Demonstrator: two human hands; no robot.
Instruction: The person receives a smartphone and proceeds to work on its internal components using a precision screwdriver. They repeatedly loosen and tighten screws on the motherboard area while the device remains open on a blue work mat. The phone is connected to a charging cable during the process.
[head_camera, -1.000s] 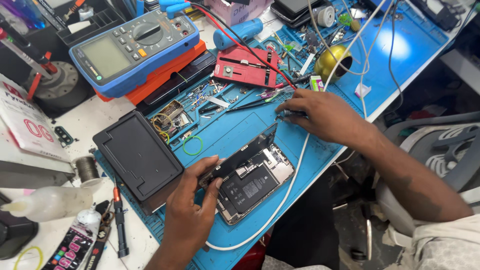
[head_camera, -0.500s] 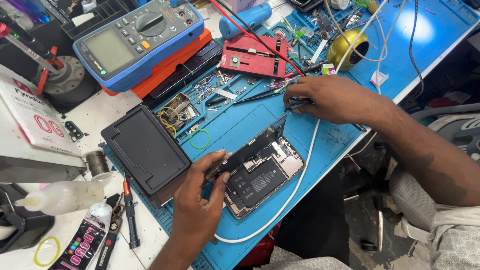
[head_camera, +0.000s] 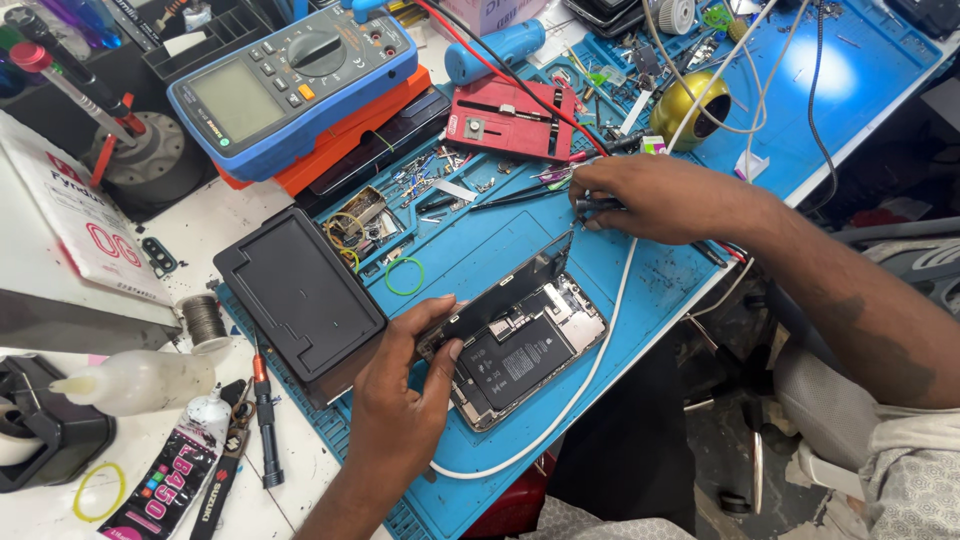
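- The blue work mat (head_camera: 700, 250) covers most of the table, running from the far right corner down to the near edge.
- A blue multimeter (head_camera: 290, 85) rests at the far left on an orange case, with a red wire trailing across the mat to the right.
- A black rectangular pad (head_camera: 300, 295) lies at the left edge of the mat, just left of the phone.
- The opened smartphone (head_camera: 525, 350) lies in the middle of the mat, its black battery and boards showing; compared with a second ago it sits in much the same spot, the screen panel (head_camera: 500, 295) still tilted up along its far-left side.
- The left hand (head_camera: 405, 400) is at the phone's near-left end, its grip closed on the lifted screen panel's edge, as it was half a second ago.
- The right hand (head_camera: 650, 195) has hardly shifted: far-right of the phone and well apart from it, its grip narrow around a thin dark tool (head_camera: 600, 205).
- A white cable (head_camera: 600, 350) curves past the phone's right side.
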